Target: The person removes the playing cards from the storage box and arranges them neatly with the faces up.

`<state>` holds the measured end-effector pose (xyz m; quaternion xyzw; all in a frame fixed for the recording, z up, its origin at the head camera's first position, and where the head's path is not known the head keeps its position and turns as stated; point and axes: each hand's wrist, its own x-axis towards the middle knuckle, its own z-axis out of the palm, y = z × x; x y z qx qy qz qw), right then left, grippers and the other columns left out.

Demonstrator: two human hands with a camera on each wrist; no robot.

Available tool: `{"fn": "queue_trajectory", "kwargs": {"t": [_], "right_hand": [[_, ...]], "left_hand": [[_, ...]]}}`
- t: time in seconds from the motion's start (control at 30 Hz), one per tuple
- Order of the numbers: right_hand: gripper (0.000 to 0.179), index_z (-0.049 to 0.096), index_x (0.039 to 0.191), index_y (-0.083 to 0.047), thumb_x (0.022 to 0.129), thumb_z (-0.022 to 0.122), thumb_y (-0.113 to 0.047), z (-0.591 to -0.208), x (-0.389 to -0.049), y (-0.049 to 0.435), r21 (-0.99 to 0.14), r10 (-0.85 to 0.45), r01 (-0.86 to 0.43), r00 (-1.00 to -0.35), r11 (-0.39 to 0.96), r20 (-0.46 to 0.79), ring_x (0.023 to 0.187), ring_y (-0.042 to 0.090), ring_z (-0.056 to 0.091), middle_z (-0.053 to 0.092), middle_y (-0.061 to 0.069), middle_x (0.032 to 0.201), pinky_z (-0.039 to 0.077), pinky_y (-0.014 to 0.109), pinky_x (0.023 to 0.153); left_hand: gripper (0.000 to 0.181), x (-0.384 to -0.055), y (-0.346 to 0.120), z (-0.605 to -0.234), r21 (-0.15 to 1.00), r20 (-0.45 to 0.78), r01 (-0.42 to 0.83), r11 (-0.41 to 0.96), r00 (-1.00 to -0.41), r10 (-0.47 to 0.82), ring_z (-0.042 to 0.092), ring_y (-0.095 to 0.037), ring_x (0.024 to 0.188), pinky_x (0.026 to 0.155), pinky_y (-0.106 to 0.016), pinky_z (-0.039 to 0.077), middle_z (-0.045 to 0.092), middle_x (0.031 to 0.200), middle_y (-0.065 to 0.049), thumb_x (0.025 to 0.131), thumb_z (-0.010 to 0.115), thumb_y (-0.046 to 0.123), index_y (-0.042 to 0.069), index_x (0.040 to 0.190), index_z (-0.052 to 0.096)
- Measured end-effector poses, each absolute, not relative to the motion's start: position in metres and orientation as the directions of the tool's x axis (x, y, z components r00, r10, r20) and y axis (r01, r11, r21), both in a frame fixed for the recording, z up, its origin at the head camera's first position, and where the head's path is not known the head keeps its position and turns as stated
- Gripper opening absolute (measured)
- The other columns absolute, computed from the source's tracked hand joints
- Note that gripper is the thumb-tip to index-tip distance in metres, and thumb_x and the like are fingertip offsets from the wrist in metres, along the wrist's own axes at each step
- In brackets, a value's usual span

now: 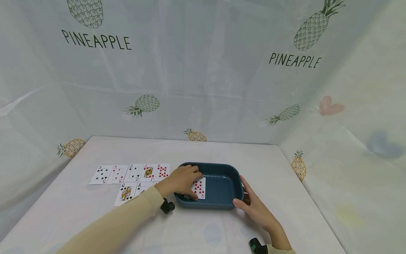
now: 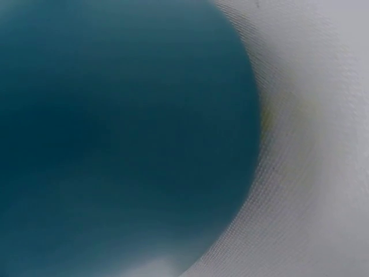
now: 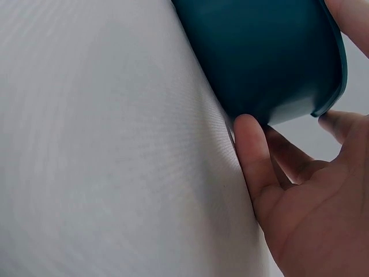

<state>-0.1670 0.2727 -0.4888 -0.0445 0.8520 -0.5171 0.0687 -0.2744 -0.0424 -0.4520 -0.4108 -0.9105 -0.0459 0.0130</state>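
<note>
My left hand (image 1: 183, 180) reaches over the left end of a dark blue rectangular tray (image 1: 225, 204). It holds a playing card with red hearts (image 1: 200, 188) inside the tray, fingers at the far edge and thumb at the near edge. Whether more cards lie under it is hidden. The left wrist view has only the tray's blurred outer wall (image 2: 132, 138). My right hand (image 1: 255, 206) grips the tray's right end, thumb at the near corner. In the right wrist view, fingers of the right hand (image 3: 314, 202) touch the tray's side (image 3: 259, 57).
Left of the tray, playing cards lie face up in two rows: a five (image 1: 102, 174), three (image 1: 117, 174), two (image 1: 134, 173), jack (image 1: 148, 173) and ten (image 1: 163, 171) behind, a queen (image 1: 126, 193) and ace (image 1: 141, 187) nearer. My left forearm partly covers the nearer row. Pineapple-print cloth surrounds the white table (image 1: 244, 151).
</note>
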Motion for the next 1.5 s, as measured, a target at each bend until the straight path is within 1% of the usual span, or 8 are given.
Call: {"fn": "queue_trajectory", "kwargs": {"t": [0.37,0.47,0.57,0.8,0.97,1.2,1.33,1.5], "right_hand": [[0.089,0.014,0.170,-0.041,0.103,0.071,-0.031,-0.488,-0.167,0.273,-0.885,-0.145,0.002,-0.986,0.465,-0.078,0.137,0.033,0.054,0.039,0.021,0.164,0.046,0.056,0.111],[0.089,0.015,0.170,-0.041,0.102,0.072,-0.032,-0.489,-0.168,0.273,-0.884,-0.141,0.004,-0.987,0.467,-0.079,0.137,0.033,0.055,0.039,0.021,0.163,0.046,0.056,0.111],[0.089,0.015,0.170,-0.041,0.103,0.071,-0.032,-0.489,-0.168,0.273,-0.883,-0.141,0.003,-0.987,0.469,-0.079,0.137,0.033,0.055,0.039,0.021,0.163,0.046,0.056,0.111],[0.089,0.015,0.170,-0.040,0.103,0.071,-0.031,-0.489,-0.168,0.273,-0.882,-0.145,-0.003,-0.987,0.472,-0.075,0.137,0.033,0.055,0.040,0.021,0.163,0.047,0.055,0.111],[0.088,0.015,0.170,-0.040,0.103,0.071,-0.031,-0.489,-0.168,0.272,-0.885,-0.141,0.005,-0.987,0.465,-0.080,0.137,0.033,0.055,0.040,0.021,0.163,0.047,0.055,0.111],[0.089,0.014,0.171,-0.038,0.103,0.071,-0.030,-0.487,-0.168,0.273,-0.886,-0.145,-0.002,-0.987,0.464,-0.074,0.137,0.034,0.055,0.039,0.021,0.164,0.047,0.054,0.109],[0.089,0.014,0.171,-0.037,0.103,0.071,-0.030,-0.487,-0.168,0.273,-0.884,-0.142,0.000,-0.987,0.468,-0.075,0.137,0.034,0.055,0.040,0.021,0.163,0.048,0.054,0.109],[0.089,0.014,0.171,-0.039,0.103,0.071,-0.032,-0.488,-0.168,0.273,-0.882,-0.142,0.002,-0.987,0.471,-0.078,0.135,0.032,0.056,0.042,0.020,0.162,0.047,0.054,0.109]], "left_hand": [[0.083,-0.276,-0.042,-0.453,0.087,0.059,0.750,0.656,-0.661,0.748,0.056,-0.018,0.101,0.095,-0.039,0.053,0.064,0.121,-0.002,0.074,0.091,0.064,0.017,0.139,0.069],[0.082,-0.279,-0.043,-0.453,0.134,0.059,0.751,0.647,-0.657,0.751,0.054,-0.017,0.098,0.090,-0.037,0.052,0.062,0.119,-0.001,0.075,0.092,0.060,0.015,0.140,0.068],[0.082,-0.283,-0.045,-0.451,0.208,0.053,0.743,0.636,-0.658,0.751,0.051,-0.014,0.098,0.088,-0.034,0.051,0.061,0.119,0.000,0.077,0.093,0.056,0.014,0.142,0.067],[0.084,-0.287,-0.053,-0.444,0.349,0.049,0.731,0.587,-0.639,0.767,0.052,-0.014,0.105,0.092,-0.032,0.051,0.059,0.126,-0.001,0.079,0.093,0.052,0.012,0.146,0.063],[0.081,-0.287,-0.058,-0.438,0.423,0.042,0.710,0.563,-0.635,0.771,0.051,-0.015,0.111,0.093,-0.033,0.051,0.058,0.131,-0.001,0.083,0.091,0.047,0.014,0.150,0.060],[0.084,-0.285,-0.065,-0.423,0.422,0.054,0.713,0.560,-0.637,0.769,0.050,-0.014,0.113,0.095,-0.033,0.051,0.057,0.131,0.002,0.082,0.091,0.048,0.015,0.152,0.059],[0.084,-0.282,-0.073,-0.409,0.417,0.074,0.722,0.552,-0.632,0.771,0.051,-0.015,0.114,0.096,-0.035,0.050,0.057,0.131,0.000,0.081,0.093,0.044,0.012,0.151,0.060],[0.084,-0.276,-0.088,-0.393,0.385,0.093,0.732,0.562,-0.637,0.766,0.051,-0.017,0.117,0.098,-0.038,0.051,0.057,0.133,-0.001,0.081,0.094,0.042,0.012,0.152,0.059]]}}
